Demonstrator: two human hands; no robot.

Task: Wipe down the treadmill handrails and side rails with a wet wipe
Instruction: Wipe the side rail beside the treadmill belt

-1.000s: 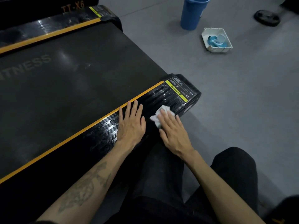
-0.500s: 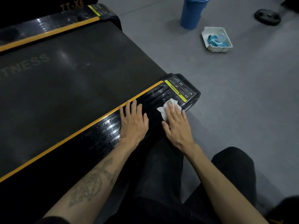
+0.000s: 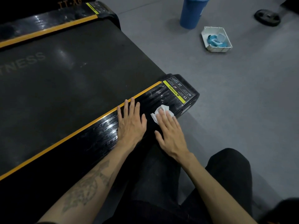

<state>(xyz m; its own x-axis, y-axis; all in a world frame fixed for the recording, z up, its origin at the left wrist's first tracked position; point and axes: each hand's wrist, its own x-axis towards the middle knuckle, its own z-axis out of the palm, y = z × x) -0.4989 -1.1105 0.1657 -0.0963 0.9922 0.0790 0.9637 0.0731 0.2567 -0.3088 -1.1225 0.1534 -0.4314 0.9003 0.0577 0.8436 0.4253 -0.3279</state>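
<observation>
My right hand point(image 3: 171, 131) flat, fingers together, presses wipe point(image 3: 161, 111) on side rail point(image 3: 155, 97) near its end; left hand point(image 3: 131, 122) spread, bracing. Wipe could slide off the edge.

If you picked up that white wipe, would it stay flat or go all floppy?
Probably floppy: the wet wipe already lies crumpled and folded under the right hand. It looks thin, so likely very light. Being wet, it may cling a little to the glossy side rail.

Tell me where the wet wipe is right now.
In the head view, the wet wipe lies under the right hand's fingers on the near side rail, beside the warning label.
</observation>
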